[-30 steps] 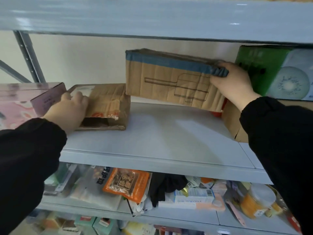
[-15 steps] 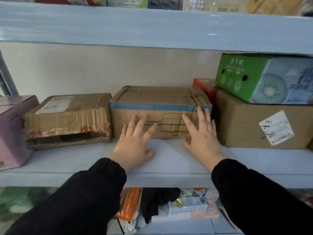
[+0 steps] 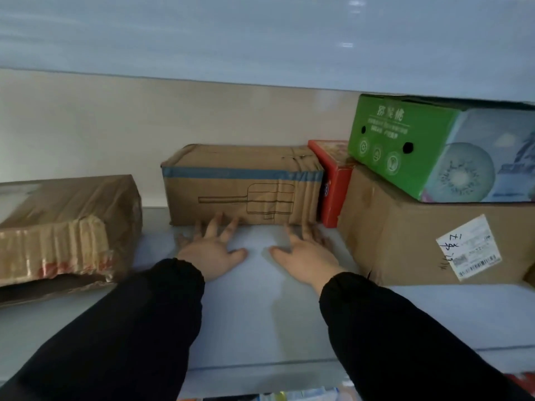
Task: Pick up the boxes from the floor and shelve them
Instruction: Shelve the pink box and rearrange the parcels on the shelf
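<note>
Student: Shelf [image 3: 260, 328] is carrying which of the task's boxes here?
Tutor: The blue-taped box [image 3: 240, 192]. It is sitting at the back of the shelf, its long axis running left to right along the shelf's rear edge. Its cardboard is creasing at the right end, and an outline drawing is showing on the front.
Student: And the hands?
Tutor: Left hand [image 3: 211, 253] and right hand [image 3: 307, 256] are lying flat mid-shelf, equally near. Both are spreading straight fingers, gripping nothing, with fingertips touching its lower front face.

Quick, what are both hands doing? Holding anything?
Left hand: open, straight fingers touching the cardboard box, holding nothing.
Right hand: open, fingertips at the same box, holding nothing.
</note>
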### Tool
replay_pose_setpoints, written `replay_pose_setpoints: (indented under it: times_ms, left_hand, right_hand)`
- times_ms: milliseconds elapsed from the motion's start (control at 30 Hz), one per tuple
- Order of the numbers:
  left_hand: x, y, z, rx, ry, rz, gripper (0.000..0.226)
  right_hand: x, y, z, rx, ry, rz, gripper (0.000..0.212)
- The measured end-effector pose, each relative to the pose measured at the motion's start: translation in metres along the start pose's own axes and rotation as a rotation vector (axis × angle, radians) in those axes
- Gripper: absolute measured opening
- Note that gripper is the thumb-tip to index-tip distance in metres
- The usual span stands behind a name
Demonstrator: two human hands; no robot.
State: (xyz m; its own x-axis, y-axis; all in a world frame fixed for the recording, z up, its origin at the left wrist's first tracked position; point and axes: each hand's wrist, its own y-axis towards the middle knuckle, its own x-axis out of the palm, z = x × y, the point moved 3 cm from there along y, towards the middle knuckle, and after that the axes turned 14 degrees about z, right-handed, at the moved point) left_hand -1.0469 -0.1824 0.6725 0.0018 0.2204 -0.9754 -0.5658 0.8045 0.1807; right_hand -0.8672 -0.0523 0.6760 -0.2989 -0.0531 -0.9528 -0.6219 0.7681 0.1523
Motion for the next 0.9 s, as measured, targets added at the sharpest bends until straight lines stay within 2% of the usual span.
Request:
replay_pose_setpoints:
  times_ms: [233,400,467,633,767,833,867,900]
  left_hand:
    - [0.005,0.007,0.007,0.008,0.028,0.018,0.075]
    - [-0.002,-0.002,0.012,-0.058,0.038,-0.011,0.069]
    - [-0.007,-0.020,0.012,-0.082,0.045,-0.018,0.069]
    - [-0.022,-0.096,-0.003,0.003,-0.030,-0.025,0.069]
    - [-0.038,-0.159,-0.038,0.071,-0.107,0.009,0.064]
    - [-0.053,-0.185,-0.057,0.058,-0.232,0.078,0.058]
    - [-0.065,-0.195,-0.067,0.030,-0.315,0.172,0.052]
    - [-0.081,-0.206,-0.079,0.017,-0.359,0.352,0.044]
  right_hand:
    - [0.010,0.022,0.003,0.039,-0.048,0.039,0.086]
    - [0.006,0.022,0.007,0.057,-0.033,0.063,0.084]
    - [0.002,0.020,0.007,0.060,-0.010,0.057,0.081]
    - [-0.001,0.012,0.004,0.067,-0.016,0.065,0.078]
    - [-0.002,-0.006,-0.008,0.065,-0.033,0.019,0.090]
    - [0.000,-0.019,-0.015,0.061,-0.055,0.008,0.099]
    - [0.001,-0.025,-0.019,0.049,-0.063,0.007,0.100]
    - [0.002,-0.032,-0.023,0.030,-0.072,0.012,0.100]
